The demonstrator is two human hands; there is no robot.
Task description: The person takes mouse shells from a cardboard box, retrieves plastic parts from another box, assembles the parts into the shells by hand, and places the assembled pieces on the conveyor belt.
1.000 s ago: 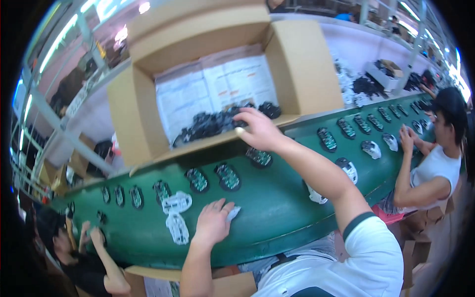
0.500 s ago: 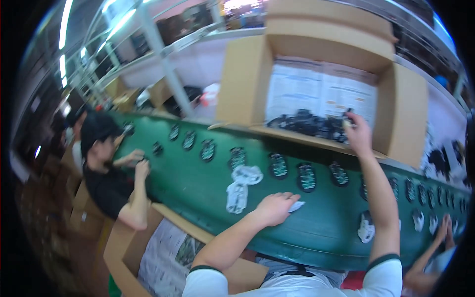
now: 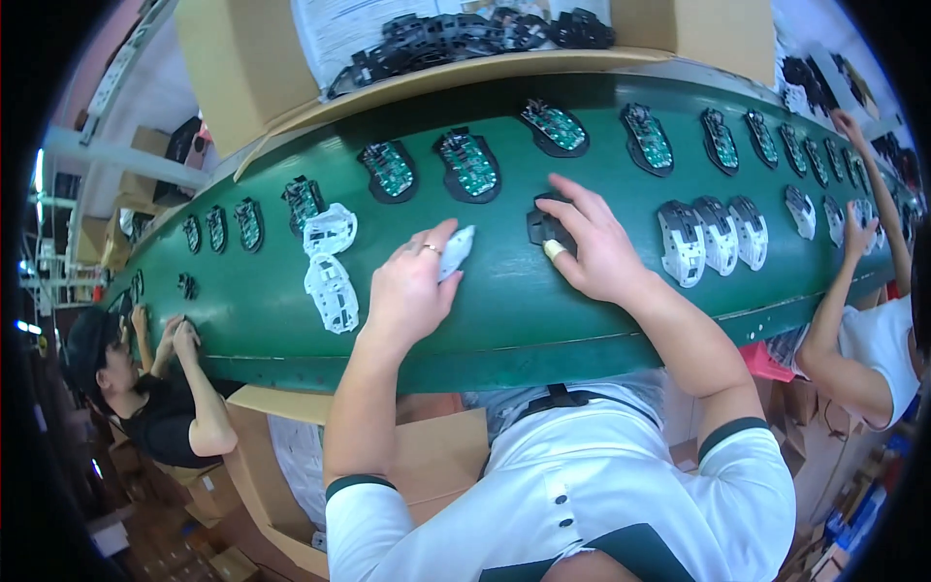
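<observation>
My left hand [image 3: 412, 286] pinches a white mouse shell [image 3: 456, 253] between thumb and fingers, on its edge over the green work surface. To its right, my right hand [image 3: 599, 244] has thumb and fingers around a small black plastic part [image 3: 539, 227], partly hidden by the fingers. Left of my left hand, two white mouse shells [image 3: 333, 294] lie touching, the upper one against a black mouse base with a green circuit board [image 3: 303, 202]. Beyond my hands stand more such bases, among them one circuit-board base [image 3: 467, 165] straight ahead.
A carton [image 3: 669, 29] with a heap of black plastic parts [image 3: 465, 37] stands beyond the green belt [image 3: 504, 320]. White shells with black inserts [image 3: 716, 236] lie at right. Co-workers [image 3: 165, 407] sit at left and right [image 3: 873, 339]. An open carton [image 3: 436, 466] stands below the left edge.
My right hand has come back from the carton to the belt with a black part. My left hand still holds the white shell, now raised on edge. The view has tilted down.
</observation>
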